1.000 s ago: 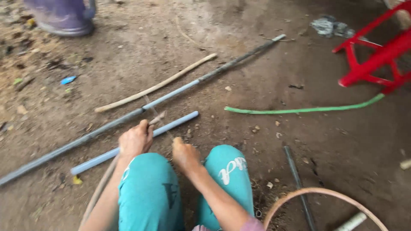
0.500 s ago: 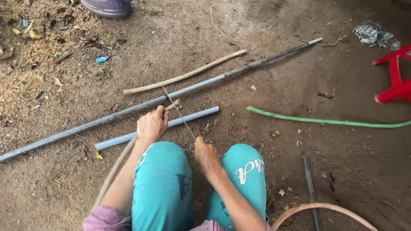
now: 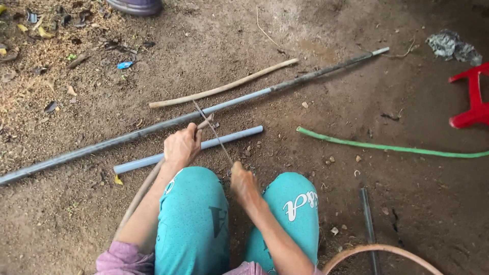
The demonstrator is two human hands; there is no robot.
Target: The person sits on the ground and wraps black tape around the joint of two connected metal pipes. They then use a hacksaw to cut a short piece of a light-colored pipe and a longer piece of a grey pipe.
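I observe my left hand (image 3: pixel 181 146) clamped on a brown wooden stick (image 3: pixel 147 183) and my right hand (image 3: pixel 243 184) closed around a thin metal blade (image 3: pixel 213 133) crossing its tip, with no cut visible.

The floor is bare brown dirt (image 3: pixel 153 214), packed and dusty, with small stones scattered over it. Dry leaves and scraps (image 3: pixel 41 30) litter the upper left corner. A red plastic stool (image 3: pixel 471 99) stands at the right edge, with a crumpled grey rag (image 3: pixel 451 46) above it. Daylight is soft and even.
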